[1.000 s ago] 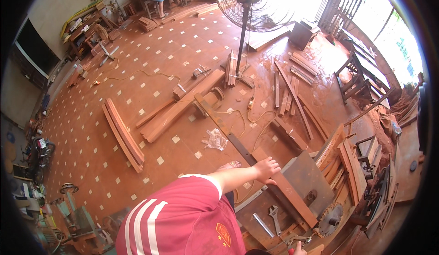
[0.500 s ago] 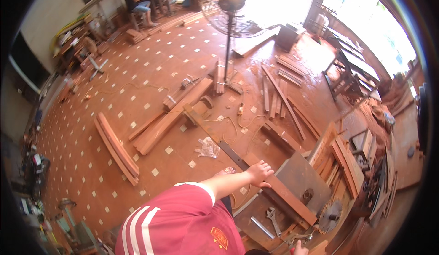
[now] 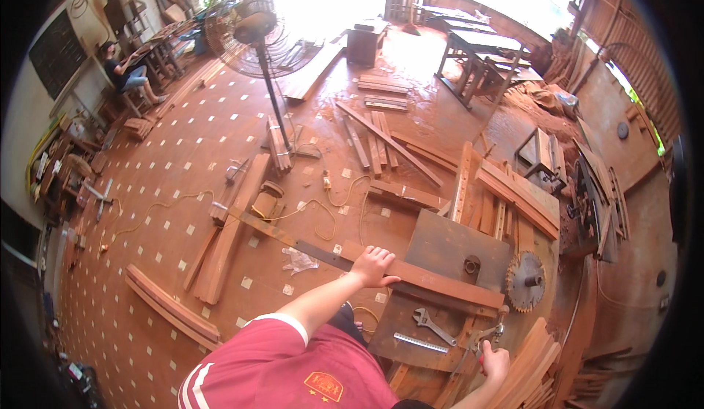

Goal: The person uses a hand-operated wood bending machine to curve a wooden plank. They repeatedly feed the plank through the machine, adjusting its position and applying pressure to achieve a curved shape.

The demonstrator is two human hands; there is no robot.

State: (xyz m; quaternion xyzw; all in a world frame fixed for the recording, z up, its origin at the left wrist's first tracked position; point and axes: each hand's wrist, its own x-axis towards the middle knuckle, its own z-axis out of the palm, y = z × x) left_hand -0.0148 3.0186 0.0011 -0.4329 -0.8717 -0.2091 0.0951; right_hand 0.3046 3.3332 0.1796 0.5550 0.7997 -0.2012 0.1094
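Right now, from where I stand, the worker's left hand [image 3: 374, 264] is clasped across a reddish plank [image 3: 447, 282], fingers over its far side and thumb on its near side. That plank lies across the saw table [image 3: 447, 244], one end jutting past the left edge, the other just beside the toothed round blade [image 3: 526, 282] toward the right edge. The right hand [image 3: 494, 362] is curled around a small red grip [image 3: 482, 363] by the near right corner; I can't tell what that belongs to. Nearer the front edge lie an adjustable wrench [image 3: 433, 326] and a pale ruler [image 3: 420, 343]. Wooden strips [image 3: 524, 365] bunch beside the near right corner.
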